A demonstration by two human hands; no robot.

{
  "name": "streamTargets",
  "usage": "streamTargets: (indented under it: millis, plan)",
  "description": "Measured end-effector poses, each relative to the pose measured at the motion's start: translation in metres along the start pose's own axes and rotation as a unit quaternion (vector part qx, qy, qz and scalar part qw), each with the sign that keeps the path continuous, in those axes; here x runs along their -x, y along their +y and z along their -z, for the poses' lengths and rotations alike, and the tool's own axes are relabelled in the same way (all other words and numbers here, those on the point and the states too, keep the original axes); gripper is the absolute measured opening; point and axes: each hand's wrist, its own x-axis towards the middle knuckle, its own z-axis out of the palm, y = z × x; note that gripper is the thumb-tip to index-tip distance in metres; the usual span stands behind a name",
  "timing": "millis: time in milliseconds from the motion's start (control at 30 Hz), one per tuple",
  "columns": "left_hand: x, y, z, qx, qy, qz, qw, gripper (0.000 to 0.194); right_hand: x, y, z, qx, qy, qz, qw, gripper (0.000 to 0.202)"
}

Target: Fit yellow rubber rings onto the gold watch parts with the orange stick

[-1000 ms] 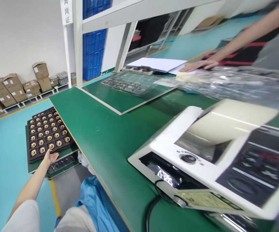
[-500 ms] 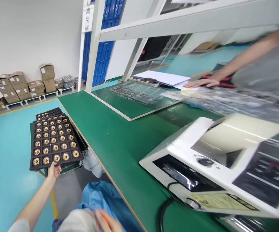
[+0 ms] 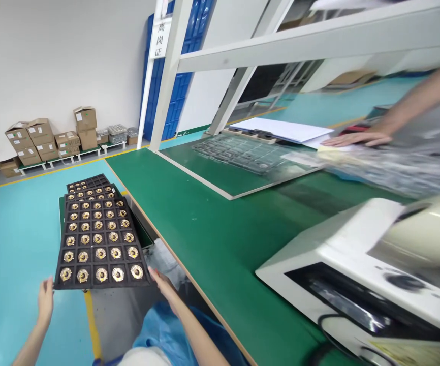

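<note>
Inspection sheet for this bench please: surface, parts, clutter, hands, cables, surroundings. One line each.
Surface: green bench, small pale marks; no spill seen.
Parts: front tray beside bench, gold pieces in pockets; more trays behind.
Clutter: papers, clear plastic, blurred plastic heap, white machine.
Hands: left and right at front tray's near corners; grip unclear.
Cables: black cable looped at machine, far end unseen.
Surroundings: cartons by wall; another person's hand near papers.

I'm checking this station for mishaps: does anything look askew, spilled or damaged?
The front black tray lies out of line with the tray behind, but the left hand and right hand are at its corners. No spill shows.
</note>
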Motion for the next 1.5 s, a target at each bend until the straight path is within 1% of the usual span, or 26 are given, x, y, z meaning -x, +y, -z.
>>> streamTargets:
  millis: [33,100,167,233,333,467,567,633,700,800,867,933,967,1033,1100,1167,1267,1367,1433,1500]
  plan:
    - [-0.011,0.012,-0.001,0.0,-0.022,-0.002,1.0,0.033,-0.001,-0.003,-0.005,-0.003,-0.027,0.016,1.0,0.031]
    - [-0.029,0.032,-0.009,-0.006,-0.076,0.011,0.997,0.032,-0.004,-0.013,-0.015,-0.006,-0.055,0.046,0.997,0.031]
    - [-0.039,0.048,-0.019,-0.013,-0.123,0.031,0.992,0.032,-0.006,-0.025,-0.02,-0.002,-0.071,0.077,0.994,0.03]
    - [-0.042,0.058,-0.023,-0.012,-0.153,0.033,0.988,0.034,-0.005,-0.038,-0.021,0.006,-0.074,0.11,0.991,0.03]
    - [-0.037,0.066,-0.016,0.007,-0.171,-0.007,0.985,0.043,0.003,-0.055,-0.018,0.021,-0.069,0.158,0.985,0.032]
    - [-0.022,0.071,0.005,0.025,-0.156,-0.081,0.984,0.053,0.02,-0.076,-0.02,0.059,-0.062,0.198,0.976,0.036]
    - [-0.009,0.08,0.024,0.023,-0.132,-0.123,0.983,0.057,0.034,-0.094,-0.032,0.093,-0.063,0.218,0.97,0.04]
    - [-0.001,0.092,0.039,0.018,-0.109,-0.144,0.983,0.057,0.043,-0.109,-0.04,0.11,-0.065,0.234,0.964,0.042]
    - [0.007,0.108,0.056,0.012,-0.082,-0.163,0.983,0.055,0.054,-0.127,-0.047,0.12,-0.064,0.251,0.958,0.043]
    - [0.02,0.143,0.078,0.001,-0.05,-0.181,0.982,0.055,0.073,-0.157,-0.049,0.126,-0.048,0.277,0.951,0.044]
    - [0.028,0.171,0.084,0.0,-0.032,-0.188,0.982,0.056,0.086,-0.175,-0.042,0.126,-0.028,0.287,0.949,0.046]
    - [0.035,0.199,0.077,0.002,-0.035,-0.208,0.977,0.058,0.099,-0.19,-0.029,0.13,0.004,0.289,0.948,0.047]
    - [0.038,0.212,0.068,0.001,-0.05,-0.226,0.973,0.058,0.105,-0.195,-0.021,0.133,0.024,0.289,0.948,0.047]
    - [0.04,0.233,0.04,-0.004,-0.098,-0.264,0.96,0.058,0.114,-0.2,0.0,0.144,0.074,0.288,0.944,0.046]
    - [0.038,0.249,0.001,-0.009,-0.149,-0.29,0.945,0.058,0.12,-0.2,0.022,0.163,0.132,0.273,0.939,0.044]
    - [0.032,0.26,-0.044,-0.01,-0.193,-0.304,0.933,0.061,0.123,-0.198,0.043,0.194,0.19,0.239,0.932,0.045]
    - [0.023,0.271,-0.116,-0.015,-0.262,-0.317,0.911,0.064,0.125,-0.197,0.072,0.248,0.255,0.168,0.919,0.045]
    - [0.017,0.278,-0.183,-0.028,-0.326,-0.323,0.888,0.064,0.124,-0.2,0.094,0.286,0.281,0.092,0.911,0.041]
    - [0.016,0.281,-0.221,-0.041,-0.36,-0.327,0.873,0.062,0.12,-0.2,0.105,0.301,0.296,0.062,0.904,0.04]
    - [0.018,0.283,-0.253,-0.06,-0.386,-0.33,0.859,0.054,0.117,-0.197,0.114,0.311,0.32,0.058,0.893,0.04]
